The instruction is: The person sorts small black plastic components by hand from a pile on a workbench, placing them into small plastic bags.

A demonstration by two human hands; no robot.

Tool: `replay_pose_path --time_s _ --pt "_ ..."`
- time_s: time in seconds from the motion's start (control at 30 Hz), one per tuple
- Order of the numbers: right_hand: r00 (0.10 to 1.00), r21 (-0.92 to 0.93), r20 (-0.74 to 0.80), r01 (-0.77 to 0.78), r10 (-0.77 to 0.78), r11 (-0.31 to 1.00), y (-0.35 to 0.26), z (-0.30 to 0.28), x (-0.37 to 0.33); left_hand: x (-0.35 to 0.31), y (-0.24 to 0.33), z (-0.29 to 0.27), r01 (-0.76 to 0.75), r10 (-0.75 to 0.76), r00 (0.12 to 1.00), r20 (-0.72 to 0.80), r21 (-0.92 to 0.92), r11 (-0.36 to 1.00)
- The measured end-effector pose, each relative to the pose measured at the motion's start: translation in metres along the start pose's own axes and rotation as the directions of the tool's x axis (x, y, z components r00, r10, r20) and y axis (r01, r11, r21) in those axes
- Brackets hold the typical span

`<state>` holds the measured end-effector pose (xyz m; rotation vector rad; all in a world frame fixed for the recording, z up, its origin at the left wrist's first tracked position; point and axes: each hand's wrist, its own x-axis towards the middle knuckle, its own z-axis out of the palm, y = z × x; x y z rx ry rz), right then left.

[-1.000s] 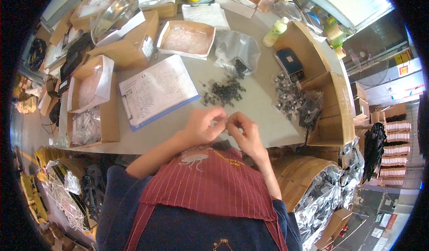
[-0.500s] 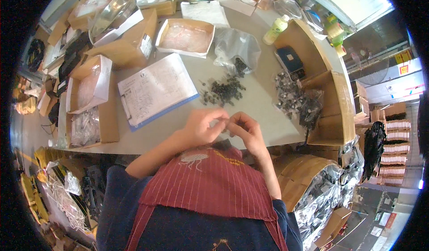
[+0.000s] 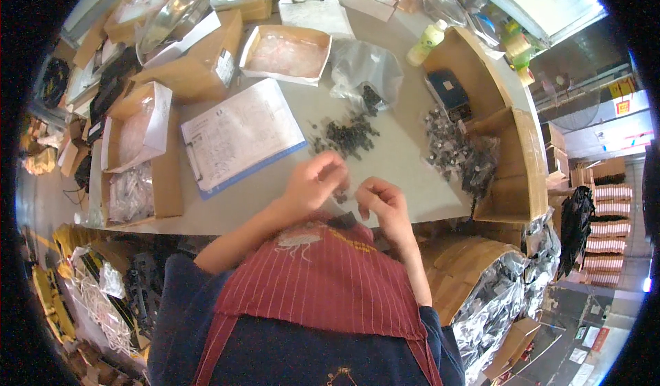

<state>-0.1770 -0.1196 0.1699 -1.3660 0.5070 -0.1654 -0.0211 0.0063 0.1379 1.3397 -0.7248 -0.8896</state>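
Observation:
My left hand (image 3: 316,182) is over the near part of the table, its fingers curled in and slightly blurred. Small dark bits (image 3: 340,197) show just under its fingertips; whether they are held or lie on the table cannot be made out. Just beyond that hand spreads a loose pile of small black parts (image 3: 349,136). To the right, apart from the left, my right hand (image 3: 386,206) has thumb and fingers bent together in a pinch, and anything between them is hidden. A clear plastic bag (image 3: 364,66) with some black parts at its mouth lies behind the pile.
A clipboard with a paper sheet (image 3: 240,135) lies left of the pile. Cardboard boxes (image 3: 141,125) and a shallow white box (image 3: 287,54) stand behind and left. On the right, small bagged parts (image 3: 450,149) lie by an open carton (image 3: 505,159); a green bottle (image 3: 427,42) stands behind.
My hands, together with fingertips meeting half a second ago, have come apart. The left has moved up slightly toward the black pile; the right has shifted slightly right and down.

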Motion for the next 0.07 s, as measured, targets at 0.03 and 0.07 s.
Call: replay_pose_path --time_s 0.03,0.07 --pt "0.999 0.079 -0.036 0.03 -0.028 0.996 -0.0003 -0.0007 -0.0014 0.0029 -0.0014 0.0002 0.111 -0.113 0.994 -0.004 -0.179 0.978" --pt "0.984 0.082 -0.114 0.146 -0.137 0.986 0.0034 0.0013 -0.002 0.0066 -0.007 -0.0066 0.188 -0.178 0.982 0.062 -0.23 0.955"
